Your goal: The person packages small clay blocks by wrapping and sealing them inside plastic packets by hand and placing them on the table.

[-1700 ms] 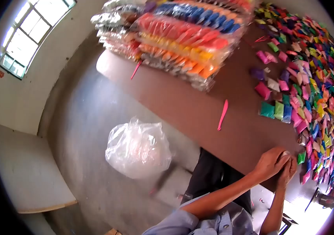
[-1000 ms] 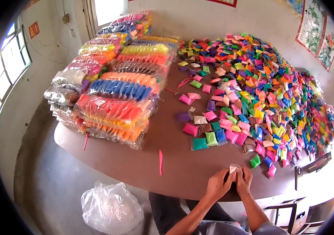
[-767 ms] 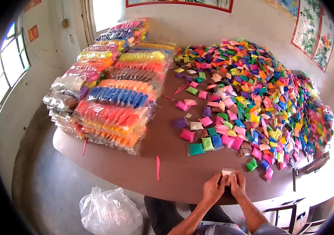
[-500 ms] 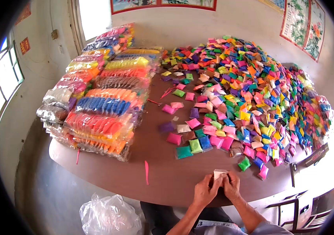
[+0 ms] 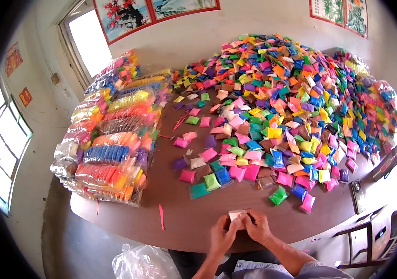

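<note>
My left hand (image 5: 224, 235) and my right hand (image 5: 257, 226) meet near the front edge of the table. Between their thumbs and fingers they pinch a small white packet (image 5: 237, 214); the lower part of it is hidden by the fingers. Beyond the right hand lie a green packet (image 5: 279, 195) and a pink packet (image 5: 307, 203). Past the left hand is a teal packet (image 5: 199, 190) at the near end of a loose row. A thin pink plastic strip (image 5: 161, 216), perhaps a modelling tool, lies to the left.
A big heap of small coloured packets (image 5: 291, 97) covers the back and right of the brown table (image 5: 133, 223). Clear bags of sorted packets (image 5: 110, 153) are stacked at left. Below the edge is a clear plastic bag (image 5: 145, 262); a black metal frame (image 5: 370, 242) stands right.
The camera view has tilted and shifted, so the table and hands appear moved in the picture. Both hands still pinch the white packet, with the fingers slightly rearranged.
</note>
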Tool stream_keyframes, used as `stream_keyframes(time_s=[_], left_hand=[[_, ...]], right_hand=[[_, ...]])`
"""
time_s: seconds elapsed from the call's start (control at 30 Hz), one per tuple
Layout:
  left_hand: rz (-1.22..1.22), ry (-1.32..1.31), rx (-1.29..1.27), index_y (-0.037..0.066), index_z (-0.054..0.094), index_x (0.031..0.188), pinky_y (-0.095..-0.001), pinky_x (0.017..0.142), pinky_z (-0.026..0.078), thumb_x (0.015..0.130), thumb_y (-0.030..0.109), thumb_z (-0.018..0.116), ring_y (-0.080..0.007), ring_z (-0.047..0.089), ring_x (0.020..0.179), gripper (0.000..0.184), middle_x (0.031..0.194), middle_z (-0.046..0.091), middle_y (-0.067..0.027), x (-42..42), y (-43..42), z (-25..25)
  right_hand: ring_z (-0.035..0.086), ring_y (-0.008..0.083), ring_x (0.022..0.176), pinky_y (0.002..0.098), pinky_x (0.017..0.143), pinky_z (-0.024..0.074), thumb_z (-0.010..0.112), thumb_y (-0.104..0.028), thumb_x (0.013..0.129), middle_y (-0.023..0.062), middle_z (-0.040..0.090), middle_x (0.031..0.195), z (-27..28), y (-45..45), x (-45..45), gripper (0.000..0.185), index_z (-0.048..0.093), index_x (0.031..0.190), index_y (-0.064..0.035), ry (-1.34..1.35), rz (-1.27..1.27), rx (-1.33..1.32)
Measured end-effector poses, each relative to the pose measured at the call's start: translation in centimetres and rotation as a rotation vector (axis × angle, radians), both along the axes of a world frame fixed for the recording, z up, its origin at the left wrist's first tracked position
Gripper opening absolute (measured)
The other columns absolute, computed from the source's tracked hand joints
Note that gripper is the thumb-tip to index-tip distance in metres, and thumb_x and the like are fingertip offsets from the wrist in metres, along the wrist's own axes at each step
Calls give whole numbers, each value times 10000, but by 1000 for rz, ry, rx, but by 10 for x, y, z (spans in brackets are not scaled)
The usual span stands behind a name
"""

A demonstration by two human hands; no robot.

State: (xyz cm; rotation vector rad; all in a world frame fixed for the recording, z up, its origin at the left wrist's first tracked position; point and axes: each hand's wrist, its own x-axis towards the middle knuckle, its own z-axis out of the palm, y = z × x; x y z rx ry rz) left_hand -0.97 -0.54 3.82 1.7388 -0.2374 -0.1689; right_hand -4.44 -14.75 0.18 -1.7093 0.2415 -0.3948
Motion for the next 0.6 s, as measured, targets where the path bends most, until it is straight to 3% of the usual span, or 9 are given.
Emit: stream_keyframes(time_s=[0.1,0.2,0.33,0.4,0.43,0.6], left_hand=[[3,-46,-35,-31,704,1025,-299,717,524,1009,201,654,-108,659,819,239,858,724,-75,3,-1,-3],[43,73,-62,-33,714,1056,-282,747,515,1016,187,640,-98,632,823,236,865,713,-38,6,1,-15],[141,104,-37,-31,716,1019,-269,776,506,1001,161,653,-91,617,857,203,873,694,-31,10,-3,-10],[255,-15,-45,15,694,918,-202,622,372,1019,189,663,-12,484,727,203,791,599,73,15,1,-25],[273,67,-183,23,694,935,-209,625,381,1023,212,669,-27,498,722,210,796,609,64,14,3,-19],[331,181,-213,17,679,928,-218,644,392,1028,187,667,-42,515,743,198,824,620,37,28,16,-8]], right_hand=[[636,138,719,325,634,507,670,-183,989,133,670,773,-1,0,0,197,700,1018,10,-49,16,-24],[654,194,693,352,641,519,674,-219,985,162,681,785,3,-5,4,224,707,1031,-3,93,113,34],[583,109,690,325,599,500,658,-169,992,82,662,755,16,-8,21,182,705,1020,5,66,144,-47],[602,137,664,338,585,502,668,-170,972,130,674,766,13,-10,36,180,708,1015,0,-50,229,-148],[655,206,685,356,623,521,672,-164,961,166,697,820,24,-8,41,169,713,1009,-7,-111,253,-96],[696,282,773,372,696,543,670,-154,955,169,710,882,11,0,61,168,709,1040,-14,-150,328,-139]])
